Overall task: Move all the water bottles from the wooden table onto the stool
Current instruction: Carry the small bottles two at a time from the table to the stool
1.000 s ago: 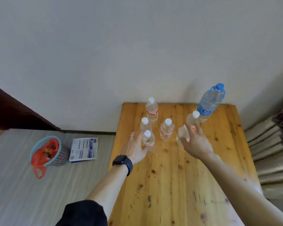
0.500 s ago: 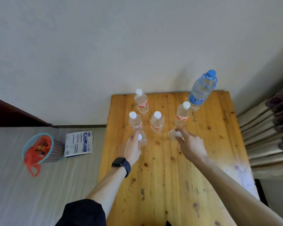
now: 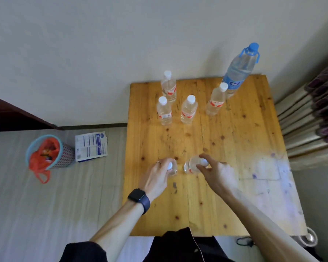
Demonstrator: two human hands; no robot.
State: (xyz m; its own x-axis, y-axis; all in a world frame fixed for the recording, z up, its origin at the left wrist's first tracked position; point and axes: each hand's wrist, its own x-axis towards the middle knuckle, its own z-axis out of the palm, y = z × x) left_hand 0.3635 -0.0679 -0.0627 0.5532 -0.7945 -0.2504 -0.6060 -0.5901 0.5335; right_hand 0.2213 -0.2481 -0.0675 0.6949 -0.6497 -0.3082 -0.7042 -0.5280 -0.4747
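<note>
My left hand (image 3: 156, 177) grips a small clear water bottle (image 3: 172, 168) by its white cap, above the middle of the wooden table (image 3: 235, 148). Beside it my right hand (image 3: 215, 172) holds a second small bottle (image 3: 191, 165) near its cap. Several small white-capped bottles stand at the table's far side: one at the back left (image 3: 168, 86), one in front of it (image 3: 164, 111), one in the middle (image 3: 188, 109), one to the right (image 3: 216, 100). A tall bottle with a blue cap (image 3: 239, 69) stands at the far right corner. No stool is in view.
A blue basket with an orange bag (image 3: 49, 152) and a printed packet (image 3: 91, 146) lie on the floor to the left. A wall runs behind the table. A curtain (image 3: 314, 114) hangs at the right. A metal object (image 3: 309, 238) shows near the table's near right corner.
Both hands closed on a small bottle each among the group and drew them back toward me, to the middle of the table. The camera tilted down.
</note>
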